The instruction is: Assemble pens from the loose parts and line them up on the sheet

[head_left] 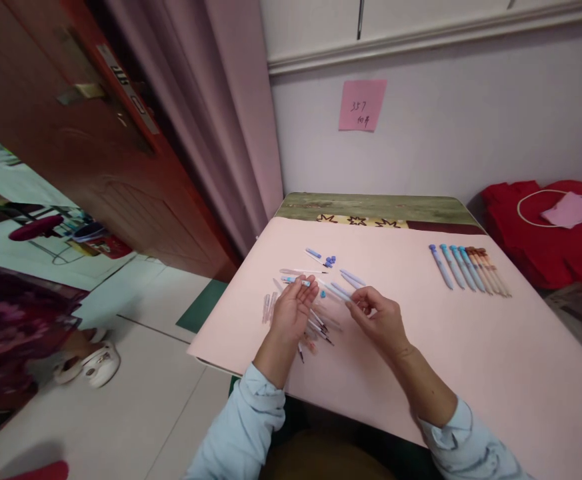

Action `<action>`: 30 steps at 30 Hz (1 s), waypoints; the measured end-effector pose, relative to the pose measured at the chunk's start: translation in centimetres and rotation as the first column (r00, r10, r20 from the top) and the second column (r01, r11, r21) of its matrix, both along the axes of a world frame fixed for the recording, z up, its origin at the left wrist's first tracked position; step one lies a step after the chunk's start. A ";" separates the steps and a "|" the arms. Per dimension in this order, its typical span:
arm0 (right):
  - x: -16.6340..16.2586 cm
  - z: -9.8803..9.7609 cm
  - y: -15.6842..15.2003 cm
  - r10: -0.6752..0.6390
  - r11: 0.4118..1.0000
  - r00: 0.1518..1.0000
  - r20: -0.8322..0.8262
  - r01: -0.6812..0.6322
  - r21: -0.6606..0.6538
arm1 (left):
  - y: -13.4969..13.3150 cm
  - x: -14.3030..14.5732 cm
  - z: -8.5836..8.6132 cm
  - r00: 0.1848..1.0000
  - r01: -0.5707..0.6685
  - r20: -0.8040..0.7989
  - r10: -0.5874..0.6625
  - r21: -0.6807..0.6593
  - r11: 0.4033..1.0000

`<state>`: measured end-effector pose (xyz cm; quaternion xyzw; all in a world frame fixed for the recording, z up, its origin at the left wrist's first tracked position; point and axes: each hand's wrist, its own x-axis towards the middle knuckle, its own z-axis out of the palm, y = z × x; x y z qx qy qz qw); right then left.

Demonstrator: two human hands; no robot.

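Observation:
My left hand [293, 310] is raised just above a pink table cover [421, 333], fingers curled round a small blue and clear pen part [305, 283]. My right hand [378, 317] pinches the near end of a pale blue pen barrel [338, 291] that points up and to the left. Between and under the hands lies a loose heap of pen parts [315, 323]: clear tubes, thin refills, blue caps [329, 261]. Both sleeves are light blue.
A neat row of several assembled pens [468, 268], blue then brown, lies at the back right. A red bag [545, 227] sits right of the table. A pink note [362, 105] hangs on the wall. Curtain, door and white floor lie to the left.

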<state>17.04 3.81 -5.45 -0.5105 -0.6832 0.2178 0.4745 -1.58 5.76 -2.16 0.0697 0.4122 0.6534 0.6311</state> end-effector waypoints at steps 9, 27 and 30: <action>-0.2 -0.1 0.1 0.004 0.998 0.991 0.131 -0.013 0.069 | -0.1 0.9 -0.2 0.997 0.023 -0.077 -0.019 0.043 0.999; -1.5 0.2 -0.6 0.019 0.990 0.998 -0.053 -0.012 0.141 | -1.3 1.9 -0.5 0.992 -0.032 -0.117 0.040 0.065 0.997; -1.5 0.5 -0.6 -0.008 0.985 0.997 -0.075 0.021 0.169 | -1.5 2.1 -0.4 0.994 -0.028 -0.102 0.036 0.077 0.997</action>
